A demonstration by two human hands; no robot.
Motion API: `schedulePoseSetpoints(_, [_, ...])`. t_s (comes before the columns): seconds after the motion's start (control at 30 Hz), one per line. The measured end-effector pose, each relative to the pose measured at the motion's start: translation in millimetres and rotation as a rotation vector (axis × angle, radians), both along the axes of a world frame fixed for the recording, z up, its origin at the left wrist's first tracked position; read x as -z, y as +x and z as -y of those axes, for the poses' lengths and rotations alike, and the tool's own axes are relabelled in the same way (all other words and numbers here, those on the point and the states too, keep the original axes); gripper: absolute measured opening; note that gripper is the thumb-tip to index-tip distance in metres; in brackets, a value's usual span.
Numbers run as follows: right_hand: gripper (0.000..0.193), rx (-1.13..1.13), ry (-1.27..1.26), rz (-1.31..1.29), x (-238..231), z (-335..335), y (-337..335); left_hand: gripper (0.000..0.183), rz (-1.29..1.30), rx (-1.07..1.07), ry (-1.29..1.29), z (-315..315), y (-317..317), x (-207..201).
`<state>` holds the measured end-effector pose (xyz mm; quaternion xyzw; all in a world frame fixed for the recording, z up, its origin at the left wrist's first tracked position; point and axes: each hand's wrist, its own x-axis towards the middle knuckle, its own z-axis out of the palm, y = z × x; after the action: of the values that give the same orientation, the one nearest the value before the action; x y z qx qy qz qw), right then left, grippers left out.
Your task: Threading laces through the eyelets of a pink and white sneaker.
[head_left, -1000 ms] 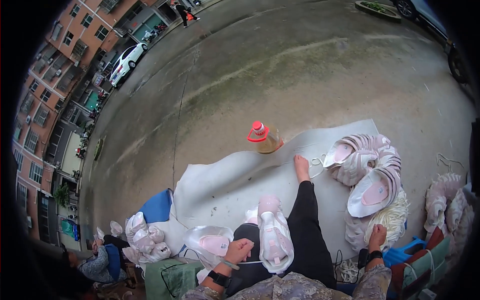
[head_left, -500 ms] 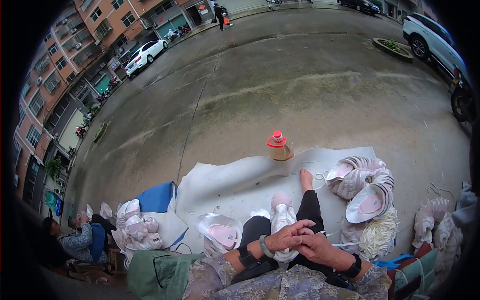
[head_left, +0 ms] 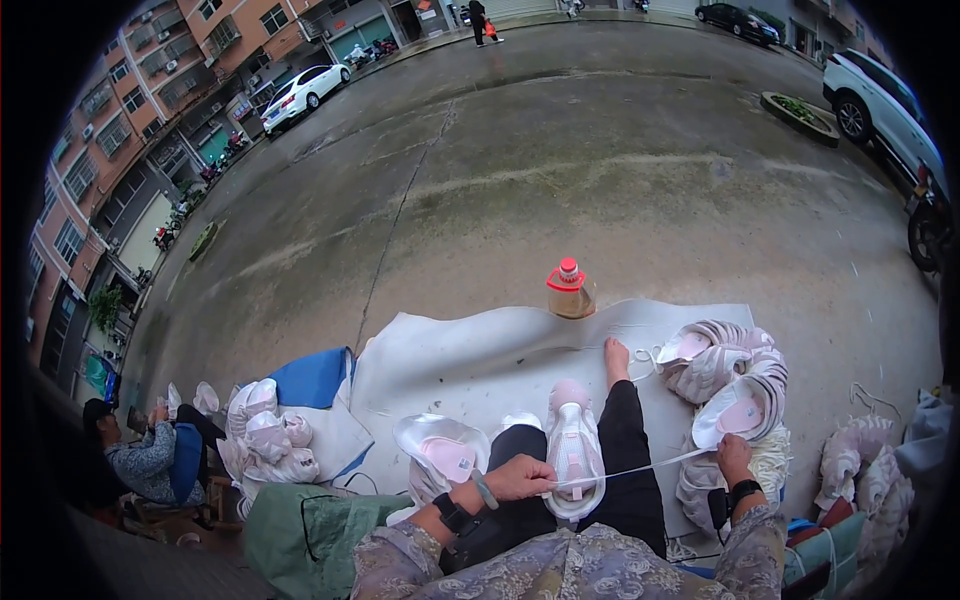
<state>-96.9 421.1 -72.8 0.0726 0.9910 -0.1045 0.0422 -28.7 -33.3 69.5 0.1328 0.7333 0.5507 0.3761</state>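
Note:
Between my thighs rests a white and pink shoe upper (head_left: 573, 450), toe pointing away from me. A white shoelace (head_left: 635, 468) is stretched across its opening end. My left hand (head_left: 522, 478) pinches the lace close to the shoe, fingers closed. Out to the right, my right hand (head_left: 734, 458) grips the other stretch of lace, pulled taut, beside a bundle of off-white laces (head_left: 770, 462). Stacked pink and white shoe uppers (head_left: 735, 385) lie just beyond the right hand. Another upper with a pink insole (head_left: 447, 458) lies left of my knee.
A white sheet (head_left: 450, 350) covers the ground ahead, with a red-capped bottle (head_left: 570, 290) at its far edge. A green sack (head_left: 300, 530) sits at my left. More uppers (head_left: 270, 440) are heaped near a seated person (head_left: 150, 455). Parked cars stand across the paved yard (head_left: 500, 200).
My hands were together over the shoe; now they are apart. The right hand has moved out to the right, drawing the lace tight. The left hand has shifted slightly left.

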Motion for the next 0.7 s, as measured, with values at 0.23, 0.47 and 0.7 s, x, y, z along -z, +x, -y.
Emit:
schedulePoseSetpoints(0.23, [0.022, -0.557, -1.096, 0.213, -113.6, 192.5, 9.0, 0.016, -0.236, -0.185, -0.039, -46.3, -23.5, 0.3])
schedulePoseSetpoints(0.47, [0.017, -0.587, -1.143, 0.164, -119.0, 190.3, 14.2, 0.018, -0.488, -0.103, -0.154, -43.5, -28.1, 7.9])
schedulePoseSetpoints(0.7, [0.019, -0.464, -0.765, -0.059, -67.7, 137.9, 8.3, 0.017, -0.427, -0.132, -0.235, -21.9, -3.0, 39.0])
